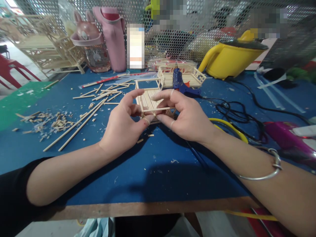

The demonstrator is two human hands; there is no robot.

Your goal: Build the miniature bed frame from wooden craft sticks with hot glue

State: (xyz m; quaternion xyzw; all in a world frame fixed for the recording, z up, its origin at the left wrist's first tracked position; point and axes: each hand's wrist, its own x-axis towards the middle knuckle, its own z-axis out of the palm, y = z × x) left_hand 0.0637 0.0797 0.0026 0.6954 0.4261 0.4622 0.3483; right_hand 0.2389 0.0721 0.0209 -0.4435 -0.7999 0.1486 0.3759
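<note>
Between both hands is a small frame of thin wooden sticks (146, 98), with a slatted panel and posts. My left hand (124, 121) grips its near left corner, the thumb in front and the fingers around the side. With thumb and fingers, my right hand (181, 113) pinches the near edge close to the left thumb; a stick pokes out by its fingers. Just behind the right hand stands a blue glue gun (179, 82), nozzle up. A second stick-built piece (195, 79) with low railings lies behind the glue gun.
Loose sticks (81, 126) and a pile of offcuts (58, 121) lie on the left. Black cable (229, 107) coils on the right near a purple object (288, 138). A yellow pot (232, 59), pink bottle (113, 39) and clear cup (95, 56) stand along the mesh (192, 26).
</note>
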